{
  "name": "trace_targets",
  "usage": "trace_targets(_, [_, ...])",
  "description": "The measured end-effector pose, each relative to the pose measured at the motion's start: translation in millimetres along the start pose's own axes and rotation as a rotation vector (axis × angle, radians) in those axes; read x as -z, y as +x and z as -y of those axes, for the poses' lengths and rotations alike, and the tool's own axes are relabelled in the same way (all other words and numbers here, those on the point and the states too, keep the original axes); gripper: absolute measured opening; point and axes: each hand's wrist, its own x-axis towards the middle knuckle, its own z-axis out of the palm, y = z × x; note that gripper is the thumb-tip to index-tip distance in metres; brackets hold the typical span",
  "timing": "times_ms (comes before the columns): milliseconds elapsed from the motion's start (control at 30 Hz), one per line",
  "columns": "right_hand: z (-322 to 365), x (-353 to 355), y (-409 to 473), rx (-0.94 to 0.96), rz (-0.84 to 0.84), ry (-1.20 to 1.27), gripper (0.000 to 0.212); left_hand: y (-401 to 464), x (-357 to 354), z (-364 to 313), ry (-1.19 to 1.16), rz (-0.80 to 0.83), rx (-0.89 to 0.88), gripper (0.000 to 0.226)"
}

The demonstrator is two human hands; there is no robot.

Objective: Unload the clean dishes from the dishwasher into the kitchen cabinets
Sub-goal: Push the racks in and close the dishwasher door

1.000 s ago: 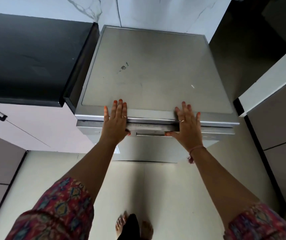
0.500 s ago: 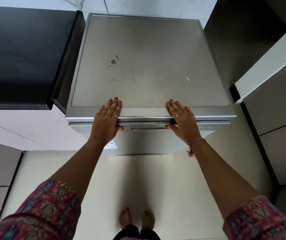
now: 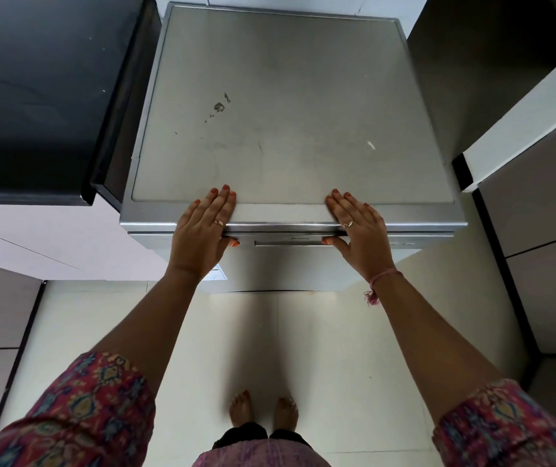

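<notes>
At the front edge of the dishwasher point(image 3: 290, 106), both hands sit flat w/ fingers straight over the top lip. Left hand point(image 3: 202, 230) is on the left part of the edge, thumb tucked under the lip by the door handle point(image 3: 288, 243). Right hand point(image 3: 359, 227) mirrors it on the right, thumb likewise hooked below. Hands are well apart, handle recess between them. Neither is curled round anything; fingers rest on the steel top, thumbs touch the underside.

Dishwasher is a freestanding steel unit, between a black countertop point(image 3: 34, 96) on the left and pale cabinets point(image 3: 546, 197) on the right, w/ tiled floor point(image 3: 269, 348) in front. Door looks closed, so no dishes in view; can't tell what's inside.

Handling, as a judgement: door prob. hinges at the bottom, stiff and fairly heavy, likely w/ a latch that needs a firm tug. Best hold is the recessed handle in the middle, fingers hooked under, not the smooth top lip, which gives little purchase. Steel is slick, so a flat palm may slip. Dishes inside are prob. fragile and maybe damp, so door should come down slowly, feet point(image 3: 263, 412) kept back from its swing.
</notes>
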Motion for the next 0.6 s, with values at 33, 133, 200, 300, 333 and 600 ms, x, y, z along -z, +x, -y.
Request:
trace_targets(33, [-0.7, -0.9, -0.2, 0.006, -0.013, -0.004, 0.067, -0.1, -0.7, 0.1, 0.002, -0.006, -0.003, 0.073])
trace_targets(133, [-3.1, -4.7, -1.2, 0.038, -0.056, -0.024, 0.065, -0.6, -2.4, 0.9, 0.004, -0.023, -0.008, 0.071])
trace_targets(200, [-5.6, -7.1, -1.8, 0.059, -0.072, -0.038, 0.065, -0.7, -3.8, 2.2, 0.011, -0.031, -0.012, 0.07])
trace_targets(300, [-9.1, -9.2, -1.9, 0.076, -0.087, -0.047, 0.063, -1.2, -6.5, 4.5, 0.021, -0.051, -0.017, 0.068])
trace_targets(333, [-9.6, -9.8, -2.0, 0.081, -0.093, -0.048, 0.063, -1.2, -7.6, 4.9, 0.023, -0.057, -0.02, 0.068])
trace_targets(600, [-9.4, -11.8, -1.8, 0.108, -0.144, -0.054, 0.057, 0.0, -12.2, 4.7, 0.031, -0.131, -0.019, 0.059])
